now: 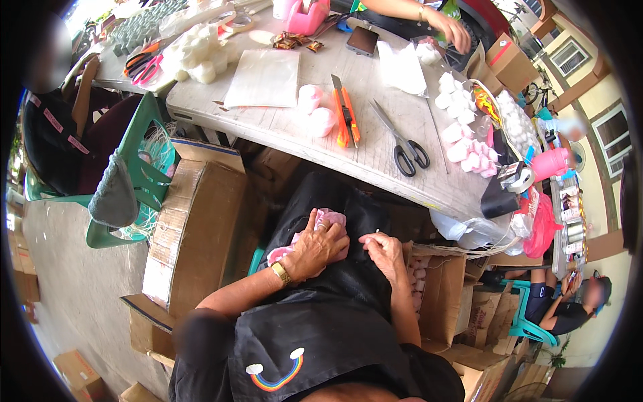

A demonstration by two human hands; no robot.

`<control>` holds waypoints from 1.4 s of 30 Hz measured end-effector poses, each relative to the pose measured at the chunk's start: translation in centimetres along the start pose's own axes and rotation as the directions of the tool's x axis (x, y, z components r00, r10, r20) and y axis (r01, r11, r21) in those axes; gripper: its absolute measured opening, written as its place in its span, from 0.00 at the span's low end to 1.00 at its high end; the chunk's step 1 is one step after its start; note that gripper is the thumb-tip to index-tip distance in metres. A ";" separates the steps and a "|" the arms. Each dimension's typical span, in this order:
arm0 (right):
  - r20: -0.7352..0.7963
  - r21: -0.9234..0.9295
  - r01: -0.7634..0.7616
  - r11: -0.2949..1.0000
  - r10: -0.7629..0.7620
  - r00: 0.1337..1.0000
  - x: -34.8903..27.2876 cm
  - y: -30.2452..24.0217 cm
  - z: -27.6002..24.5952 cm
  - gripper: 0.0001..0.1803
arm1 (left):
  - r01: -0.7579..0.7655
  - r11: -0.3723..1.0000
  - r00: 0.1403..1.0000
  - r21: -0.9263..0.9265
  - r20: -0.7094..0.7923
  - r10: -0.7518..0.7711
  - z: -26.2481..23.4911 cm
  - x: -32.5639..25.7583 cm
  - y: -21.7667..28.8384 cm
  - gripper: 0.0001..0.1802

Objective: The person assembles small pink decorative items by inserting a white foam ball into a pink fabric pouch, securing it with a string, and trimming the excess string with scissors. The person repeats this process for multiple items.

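On my lap, over the black apron (295,335), lies a crumpled pink cloth (333,216). My left hand (318,244) presses down on it with bent fingers, and pink folds stick out on both sides of the hand. Just to the right, apart from the cloth, my right hand (383,254) is closed in a pinch. Something small and pale shows at its fingertips, too small to name. Ahead on the table lie an orange box cutter (346,112), black-handled scissors (405,144) and pink wrapped balls (315,110).
The white table (268,130) holds clear plastic sheets (262,78), white bundles (201,53) and pink pieces (472,154). Cardboard boxes (194,228) stand at my left; an open carton (442,295) stands at my right. Across the table another person's hand (450,30) reaches in.
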State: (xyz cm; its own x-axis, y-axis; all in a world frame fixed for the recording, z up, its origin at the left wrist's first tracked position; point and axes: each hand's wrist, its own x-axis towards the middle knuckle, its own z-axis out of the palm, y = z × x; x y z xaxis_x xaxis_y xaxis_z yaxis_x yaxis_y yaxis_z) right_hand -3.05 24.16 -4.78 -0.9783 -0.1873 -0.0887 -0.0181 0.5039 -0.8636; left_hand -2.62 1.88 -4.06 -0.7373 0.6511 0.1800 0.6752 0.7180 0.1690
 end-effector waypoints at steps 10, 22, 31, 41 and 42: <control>-0.039 -0.028 -0.003 1.000 0.002 0.999 0.1 -1.3 -0.3 0.11 | 0.065 0.825 0.955 -0.561 -0.204 -0.213 2.6 -2.8 -3.9 0.27; 0.307 -0.568 0.169 0.806 0.016 0.952 2.3 -2.6 5.6 0.20 | 0.153 0.830 0.916 -0.536 -0.238 -0.322 2.6 -2.7 -5.1 0.14; 0.442 -0.641 0.158 0.751 0.193 0.876 3.7 -2.7 5.2 0.25 | 0.161 0.900 0.924 -0.405 -0.258 -0.282 0.0 -1.7 -3.3 0.12; 0.326 -0.567 0.044 0.823 0.175 0.929 3.8 -3.6 2.4 0.17 | 0.003 0.663 0.959 -0.749 -0.185 -0.213 -3.7 -1.5 -0.7 0.21; 0.222 -0.387 -0.064 0.920 0.160 0.962 3.3 -3.9 1.7 0.17 | 0.040 0.650 0.961 -0.759 -0.150 -0.234 -3.6 -1.4 -0.3 0.24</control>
State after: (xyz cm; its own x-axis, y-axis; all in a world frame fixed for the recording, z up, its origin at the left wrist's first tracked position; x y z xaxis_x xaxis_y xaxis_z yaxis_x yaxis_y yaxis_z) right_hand -5.85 20.17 -2.55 -0.8981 -0.2866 -0.3335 -0.0344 0.8019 -0.5964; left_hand -1.73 -0.13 -0.87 -0.8635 0.4203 0.2789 0.4242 0.3060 0.8523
